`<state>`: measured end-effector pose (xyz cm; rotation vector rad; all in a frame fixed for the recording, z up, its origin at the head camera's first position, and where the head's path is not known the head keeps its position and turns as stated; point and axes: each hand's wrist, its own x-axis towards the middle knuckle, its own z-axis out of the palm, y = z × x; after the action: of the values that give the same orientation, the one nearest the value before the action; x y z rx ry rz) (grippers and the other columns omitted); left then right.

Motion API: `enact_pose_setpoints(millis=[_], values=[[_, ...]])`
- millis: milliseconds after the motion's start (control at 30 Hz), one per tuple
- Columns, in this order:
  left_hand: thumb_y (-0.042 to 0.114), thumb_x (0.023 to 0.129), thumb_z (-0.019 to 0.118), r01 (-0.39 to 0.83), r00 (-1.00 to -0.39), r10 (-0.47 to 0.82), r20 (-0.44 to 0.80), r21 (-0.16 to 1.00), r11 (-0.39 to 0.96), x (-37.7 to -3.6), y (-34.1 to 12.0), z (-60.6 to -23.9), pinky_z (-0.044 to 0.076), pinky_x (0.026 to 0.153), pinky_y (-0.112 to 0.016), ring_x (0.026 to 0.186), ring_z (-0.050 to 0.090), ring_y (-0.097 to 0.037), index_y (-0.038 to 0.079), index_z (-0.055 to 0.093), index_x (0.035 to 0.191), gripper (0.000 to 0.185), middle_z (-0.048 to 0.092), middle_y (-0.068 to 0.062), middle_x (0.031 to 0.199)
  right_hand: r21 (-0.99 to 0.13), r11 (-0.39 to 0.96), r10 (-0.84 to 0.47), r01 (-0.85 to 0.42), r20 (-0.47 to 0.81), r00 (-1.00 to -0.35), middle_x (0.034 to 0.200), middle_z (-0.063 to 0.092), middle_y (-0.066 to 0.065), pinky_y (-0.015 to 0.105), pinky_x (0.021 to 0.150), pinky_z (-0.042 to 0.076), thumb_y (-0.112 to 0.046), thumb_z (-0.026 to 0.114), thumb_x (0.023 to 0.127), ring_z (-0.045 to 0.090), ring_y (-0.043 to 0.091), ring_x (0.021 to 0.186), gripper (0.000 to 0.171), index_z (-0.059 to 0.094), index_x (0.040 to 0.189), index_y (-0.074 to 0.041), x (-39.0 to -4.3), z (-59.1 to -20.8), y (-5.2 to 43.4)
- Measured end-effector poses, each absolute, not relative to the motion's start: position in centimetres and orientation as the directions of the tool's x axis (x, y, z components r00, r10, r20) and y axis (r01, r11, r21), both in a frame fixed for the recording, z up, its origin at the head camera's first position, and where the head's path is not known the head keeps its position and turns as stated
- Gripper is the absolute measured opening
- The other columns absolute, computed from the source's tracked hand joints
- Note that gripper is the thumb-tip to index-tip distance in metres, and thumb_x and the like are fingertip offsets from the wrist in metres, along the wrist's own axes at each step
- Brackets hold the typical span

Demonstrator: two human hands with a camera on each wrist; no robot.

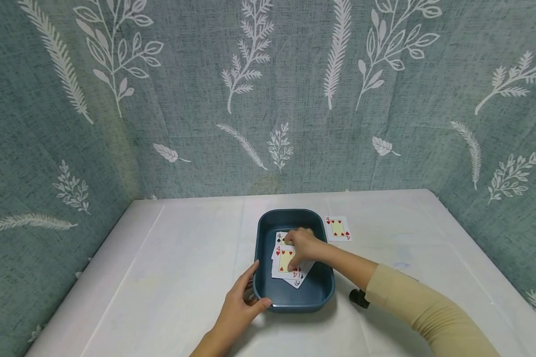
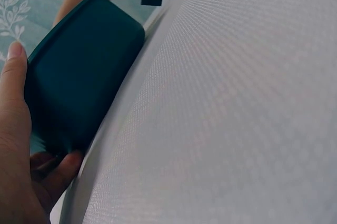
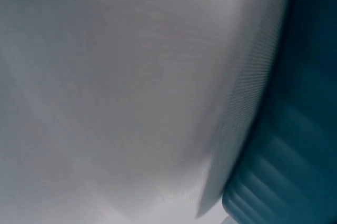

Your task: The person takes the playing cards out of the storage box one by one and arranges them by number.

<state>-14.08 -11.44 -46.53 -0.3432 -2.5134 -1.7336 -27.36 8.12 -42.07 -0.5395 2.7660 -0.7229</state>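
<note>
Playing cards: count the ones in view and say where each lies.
4 at least. Three overlap inside the blue tray under the right hand: a black four, a four of hearts, one beneath. Another four of hearts lies on the table. More may be hidden.

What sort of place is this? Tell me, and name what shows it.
Probably a staged tabletop set: a white-covered table, a leaf-print cloth backdrop hung round it, and a blue tray of playing cards.

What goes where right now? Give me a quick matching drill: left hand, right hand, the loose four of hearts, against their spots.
Things:
1. left hand
2. right hand
3. four of hearts

Places:
A. on the table right of the tray
B. on the cards inside the tray
C. gripping the tray's near left corner

Pairs: 1-C, 2-B, 3-A
</note>
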Motion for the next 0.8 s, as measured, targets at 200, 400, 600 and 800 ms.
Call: enact_pose_setpoints(millis=[200,400,600,800], values=[[0.019,0.078,0.078,0.217,-0.974,0.139,0.179,0.915,0.34,-14.15,-11.36,-46.48,0.055,0.082,-0.031,0.111,0.057,-0.03,0.018,0.039,0.144,0.077,0.045,-0.016,0.139,-0.526,0.798,-0.408,-0.295,-0.11,-0.906,0.104,0.057,0.013,0.041,0.087,0.041,-0.016,0.093,0.053,0.046,0.027,0.098,0.065,0.061,0.108,-0.004,-27.27,-42.17,8.11],[0.021,0.078,0.078,0.216,-0.974,0.146,0.175,0.912,0.35,-14.17,-11.47,-46.61,0.055,0.082,-0.03,0.111,0.056,-0.03,0.017,0.038,0.144,0.078,0.045,-0.016,0.138,-0.526,0.806,-0.384,-0.272,-0.114,-0.916,0.105,0.052,0.015,0.04,0.084,0.046,-0.016,0.094,0.05,0.047,0.026,0.094,0.065,0.059,0.104,-0.005,-26.94,-41.9,7.84],[0.02,0.078,0.078,0.244,-0.968,0.151,0.202,0.904,0.351,-14.21,-11.56,-46.77,0.055,0.081,-0.027,0.109,0.056,-0.029,0.015,0.038,0.144,0.078,0.046,-0.016,0.138,-0.5,0.817,-0.386,-0.288,-0.103,-0.917,0.098,0.053,0.01,0.035,0.08,0.048,-0.016,0.094,0.052,0.05,0.023,0.087,0.068,0.054,0.105,-0.007,-26.68,-41.69,7.59],[0.017,0.077,0.078,0.246,-0.967,0.15,0.207,0.911,0.33,-14.15,-11.49,-46.74,0.055,0.08,-0.026,0.11,0.055,-0.027,0.017,0.039,0.144,0.077,0.045,-0.015,0.139,-0.558,0.784,-0.388,-0.272,-0.097,-0.917,0.096,0.055,0.008,0.031,0.077,0.052,-0.011,0.092,0.055,0.052,0.02,0.085,0.067,0.051,0.107,-0.007,-26.43,-41.78,7.66]])
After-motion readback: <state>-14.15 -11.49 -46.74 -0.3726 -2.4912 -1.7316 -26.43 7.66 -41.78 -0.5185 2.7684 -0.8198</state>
